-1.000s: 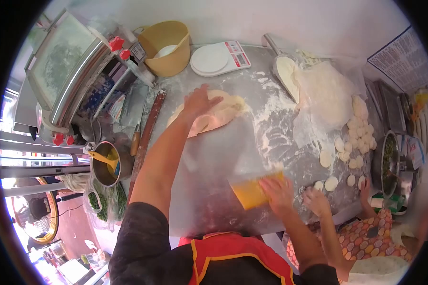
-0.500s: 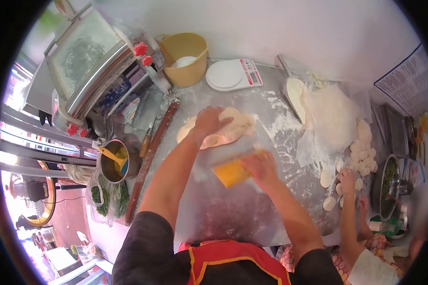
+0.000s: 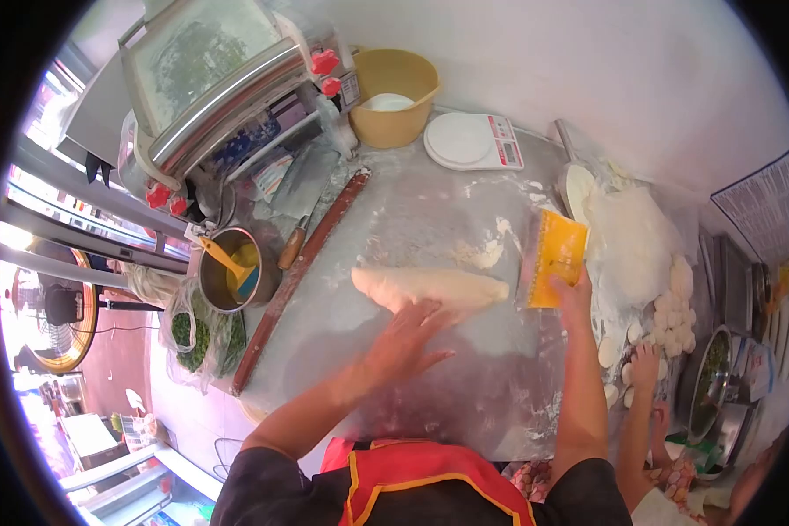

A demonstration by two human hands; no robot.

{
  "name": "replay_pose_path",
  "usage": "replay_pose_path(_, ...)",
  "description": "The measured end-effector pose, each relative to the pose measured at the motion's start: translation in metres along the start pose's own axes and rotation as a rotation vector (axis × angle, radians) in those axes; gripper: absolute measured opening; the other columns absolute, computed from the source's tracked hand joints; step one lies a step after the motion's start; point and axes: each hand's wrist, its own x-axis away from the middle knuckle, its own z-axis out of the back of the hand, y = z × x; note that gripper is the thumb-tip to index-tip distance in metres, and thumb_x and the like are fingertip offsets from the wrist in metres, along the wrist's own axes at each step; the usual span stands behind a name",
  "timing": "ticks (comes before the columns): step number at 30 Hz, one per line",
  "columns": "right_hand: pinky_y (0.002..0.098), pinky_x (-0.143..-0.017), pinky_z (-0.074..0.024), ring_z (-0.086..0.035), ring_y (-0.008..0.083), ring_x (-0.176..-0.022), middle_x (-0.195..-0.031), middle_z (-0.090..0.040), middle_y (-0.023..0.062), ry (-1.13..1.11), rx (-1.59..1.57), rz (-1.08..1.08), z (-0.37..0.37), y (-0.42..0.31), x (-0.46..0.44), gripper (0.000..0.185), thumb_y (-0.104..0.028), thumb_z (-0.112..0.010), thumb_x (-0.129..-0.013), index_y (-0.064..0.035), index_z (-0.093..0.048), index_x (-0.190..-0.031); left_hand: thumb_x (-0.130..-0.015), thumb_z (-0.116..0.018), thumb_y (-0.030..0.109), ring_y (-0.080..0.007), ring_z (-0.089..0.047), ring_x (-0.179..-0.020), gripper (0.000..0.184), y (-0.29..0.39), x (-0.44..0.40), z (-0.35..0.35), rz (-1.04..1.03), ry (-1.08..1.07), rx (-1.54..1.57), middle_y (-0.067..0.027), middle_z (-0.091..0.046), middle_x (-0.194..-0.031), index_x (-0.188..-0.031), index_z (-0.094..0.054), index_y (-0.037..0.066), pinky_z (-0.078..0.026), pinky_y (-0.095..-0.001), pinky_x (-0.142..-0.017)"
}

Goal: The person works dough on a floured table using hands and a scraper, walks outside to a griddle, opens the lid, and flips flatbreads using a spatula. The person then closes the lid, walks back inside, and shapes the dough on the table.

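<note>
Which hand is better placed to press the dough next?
Probably the left hand: it already touches the long, pale dough roll, while the right hand holds a flat, rectangular yellow scraper.

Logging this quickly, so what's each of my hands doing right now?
Left hand: open, at the near side of the dough.
Right hand: closed, holding the yellow scraper.

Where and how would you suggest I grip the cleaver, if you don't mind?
Grip the cleaver by its wooden handle, probably from above and the near side: the handle lies nearer, the broad blade farther, and the brown rod runs close alongside.
</note>
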Motion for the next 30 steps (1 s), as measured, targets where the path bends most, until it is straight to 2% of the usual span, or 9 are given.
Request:
replay_pose_path(4,0.0322,-0.087,-0.0494,-0.061,0.0199,-0.100,-0.113,-0.061,0.0074,0.025,0.025,-0.113,-0.002,0.000,-0.035,0.058,0.007,-0.060,-0.078,-0.0049,-0.045,-0.134,-0.076,-0.075,0.029,-0.0422,-0.037,-0.129,0.065,0.001,0.031,0.003,-0.019,0.062,-0.054,-0.0150,-0.043,-0.137,-0.133,-0.049,0.014,-0.030,-0.0571,-0.107)
replay_pose_path(10,0.0315,-0.089,-0.0485,-0.060,0.0200,-0.104,-0.118,-0.060,0.0091,-0.490,0.060,-0.087,-0.086,-0.014,-0.109,0.063,0.007,-0.063,-0.074,-0.0051,-0.048,-0.133,-0.072,-0.077,0.025,-0.0380,-0.037,-0.131,0.067,-0.014,0.028,0.012,0.252,0.205,-0.312,-0.0150,-0.041,-0.140,-0.132,-0.050,0.016,-0.030,-0.0591,-0.107)
replay_pose_path(13,0.0323,-0.091,-0.0470,-0.060,0.0207,-0.106,-0.119,-0.061,0.0111,-0.726,0.209,0.016,-0.152,-0.031,-0.121,0.062,0.000,-0.067,-0.072,-0.0030,-0.050,-0.131,-0.072,-0.077,0.025,-0.0384,-0.039,-0.129,0.065,-0.032,0.031,0.001,0.263,0.242,-0.271,-0.0141,-0.043,-0.137,-0.131,-0.051,0.016,-0.029,-0.0593,-0.107)
replay_pose_path(16,0.0313,-0.092,-0.0463,-0.060,0.0194,-0.106,-0.122,-0.060,0.0073,-0.914,0.520,0.329,-0.211,-0.021,-0.132,0.070,-0.001,-0.068,-0.070,-0.0044,-0.045,-0.136,-0.072,-0.076,0.025,-0.0349,-0.043,-0.125,0.062,-0.029,0.035,-0.004,0.272,0.299,-0.275,-0.0109,-0.047,-0.132,-0.128,-0.052,0.016,-0.030,-0.0579,-0.107)
replay_pose_path(19,0.0337,-0.092,-0.0464,-0.061,0.0239,-0.104,-0.119,-0.062,0.0116,-1.181,0.744,0.537,-0.249,-0.043,-0.105,0.070,-0.005,-0.069,-0.070,-0.0066,-0.046,-0.136,-0.071,-0.076,0.024,-0.0332,-0.046,-0.122,0.061,-0.021,0.048,-0.008,0.291,0.312,-0.291,-0.0092,-0.049,-0.130,-0.127,-0.053,0.016,-0.031,-0.0576,-0.106)
replay_pose_path(22,0.0363,-0.093,-0.0468,-0.063,0.0277,-0.101,-0.112,-0.065,0.0152,-1.371,1.000,0.487,-0.257,-0.079,-0.041,0.068,-0.009,-0.067,-0.071,-0.0119,-0.047,-0.136,-0.072,-0.076,0.024,-0.0333,-0.046,-0.123,0.061,-0.018,0.068,-0.018,0.310,0.298,-0.289,-0.0096,-0.049,-0.131,-0.127,-0.053,0.016,-0.031,-0.0577,-0.106)
replay_pose_path(25,0.0414,-0.091,-0.0479,-0.060,0.0355,-0.105,-0.115,-0.064,0.0162,-1.293,0.912,0.505,-0.232,-0.100,-0.009,0.064,-0.009,-0.061,-0.072,-0.0172,-0.048,-0.134,-0.072,-0.075,0.023,-0.0337,-0.045,-0.123,0.061,-0.011,0.083,-0.023,0.314,0.264,-0.253,-0.0102,-0.049,-0.130,-0.129,-0.052,0.016,-0.031,-0.0571,-0.106)
replay_pose_path(28,0.0410,-0.086,-0.0504,-0.062,0.0362,-0.100,-0.115,-0.064,0.0146,-1.007,0.776,0.508,-0.197,-0.130,0.003,0.061,-0.010,-0.060,-0.075,-0.0184,-0.048,-0.134,-0.074,-0.073,0.024,-0.0342,-0.042,-0.127,0.061,-0.006,0.088,-0.023,0.310,0.292,-0.198,-0.0112,-0.047,-0.134,-0.131,-0.051,0.016,-0.030,-0.0562,-0.108)
replay_pose_path(30,0.0404,-0.081,-0.0518,-0.064,0.0355,-0.094,-0.109,-0.065,0.0158,-0.914,0.811,0.706,-0.193,-0.131,0.023,0.059,-0.012,-0.062,-0.077,-0.0196,-0.048,-0.134,-0.076,-0.071,0.024,-0.0341,-0.038,-0.131,0.061,-0.003,0.087,-0.030,0.259,0.286,-0.233,-0.0117,-0.044,-0.137,-0.132,-0.050,0.015,-0.029,-0.0544,-0.109)
